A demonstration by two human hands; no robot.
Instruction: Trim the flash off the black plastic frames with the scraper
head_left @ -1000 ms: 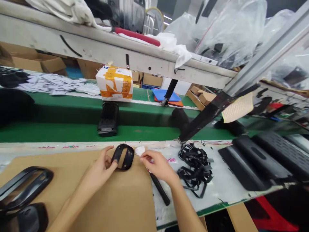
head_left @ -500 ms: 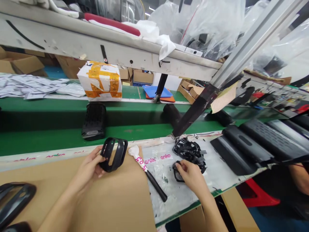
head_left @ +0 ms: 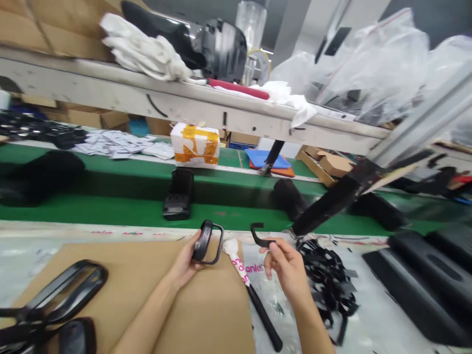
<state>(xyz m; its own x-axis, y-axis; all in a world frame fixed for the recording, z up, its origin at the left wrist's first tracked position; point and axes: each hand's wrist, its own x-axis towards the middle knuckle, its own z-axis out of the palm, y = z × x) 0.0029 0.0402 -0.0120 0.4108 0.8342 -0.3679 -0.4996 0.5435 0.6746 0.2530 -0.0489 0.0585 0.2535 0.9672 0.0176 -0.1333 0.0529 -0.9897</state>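
Note:
My left hand (head_left: 188,263) is closed on a black plastic frame (head_left: 202,243), tilted on its side above the cardboard sheet (head_left: 206,305). My right hand (head_left: 285,263) pinches a thin, curved black strip (head_left: 258,238), its hooked end pointing up and left. The frame and the strip are apart. Between the hands lies a hammer (head_left: 262,309) with a black handle, its head wrapped in white, pink-printed plastic. A tangled pile of black strips (head_left: 328,280) sits to the right of my right hand.
More black frames (head_left: 73,295) lie at the left on the cardboard. Black covers (head_left: 416,290) stand in a row at the right. Behind, black parts (head_left: 179,194) rest on a green conveyor (head_left: 121,211). A slanting post (head_left: 332,196) and an overhead shelf (head_left: 169,103) stand ahead.
My right hand has lifted from the strip pile with one curved strip, moving toward the left hand. The frame in my left hand has turned edge-on. The view has swung left.

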